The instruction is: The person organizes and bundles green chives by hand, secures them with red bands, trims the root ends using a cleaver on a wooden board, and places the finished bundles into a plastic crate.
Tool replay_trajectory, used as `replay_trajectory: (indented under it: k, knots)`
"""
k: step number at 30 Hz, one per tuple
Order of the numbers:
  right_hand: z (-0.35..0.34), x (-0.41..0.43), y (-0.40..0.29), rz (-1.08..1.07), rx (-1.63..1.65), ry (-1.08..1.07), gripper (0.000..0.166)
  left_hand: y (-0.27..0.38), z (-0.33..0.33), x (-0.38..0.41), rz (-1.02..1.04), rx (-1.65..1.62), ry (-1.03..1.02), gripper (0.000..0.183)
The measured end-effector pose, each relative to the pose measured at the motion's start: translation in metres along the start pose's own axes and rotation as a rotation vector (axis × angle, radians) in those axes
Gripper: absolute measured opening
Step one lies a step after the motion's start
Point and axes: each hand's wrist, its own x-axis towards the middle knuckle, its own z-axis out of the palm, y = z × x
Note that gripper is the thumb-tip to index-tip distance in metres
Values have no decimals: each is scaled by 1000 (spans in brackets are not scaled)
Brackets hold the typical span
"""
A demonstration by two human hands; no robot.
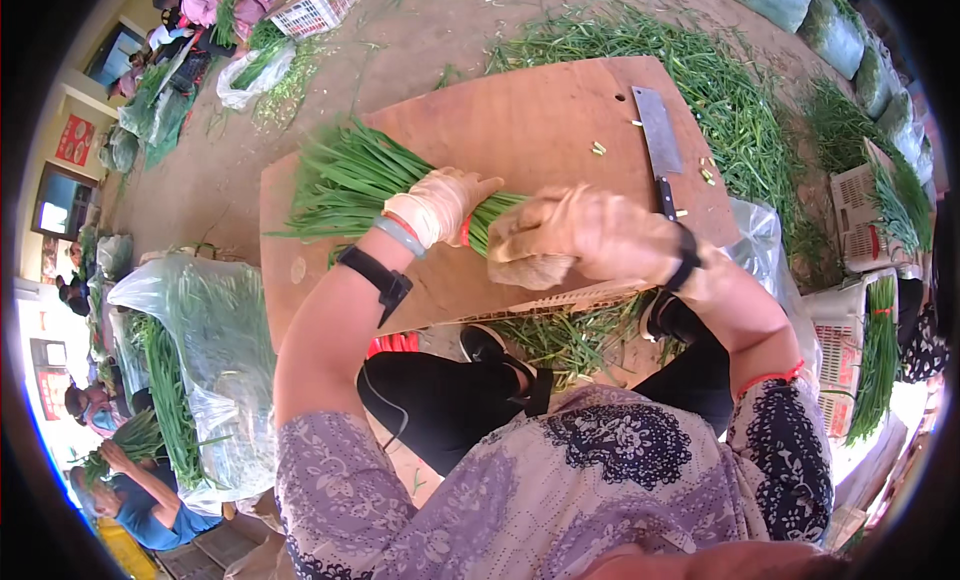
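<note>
A bundle of long green stalks, like garlic chives (367,171), lies across the left part of a reddish wooden board (510,115). My left hand (442,201), in a pale glove, grips the bundle about its middle, beside a red band. My right hand (577,231), gloved and blurred, is at the bundle's right end with a light brown cloth (529,254) under its fingers; how firmly it holds the cloth is hard to tell. A cleaver (658,134) with a black handle lies on the board's right side, near short cut stalk ends (707,173).
Loose green leaves (720,92) cover the floor behind the board. A clear plastic bag of greens (217,370) stands at the left, plastic crates (832,340) at the right. A person in blue (161,505) handles greens at lower left; others work at upper left.
</note>
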Motion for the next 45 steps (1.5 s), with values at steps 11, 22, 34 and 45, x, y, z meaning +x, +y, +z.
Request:
replay_trajectory:
  k: [11, 22, 34, 45]
  knots:
    - [-75, -88, -10, 427, 124, -275, 18, 1, -37, -7, 81, -316, -277, 72]
    - [-118, -112, -25, 694, 1022, 12, 57, -16, -50, 10, -163, -66, -184, 87]
    - [-6, -14, 14, 491, -1058, 3, 31, 46, 53, -17, -409, -96, 187, 132]
    - [-52, -66, 105, 384, -1076, 138, 15, 76, 42, -27, -501, -115, 324, 126]
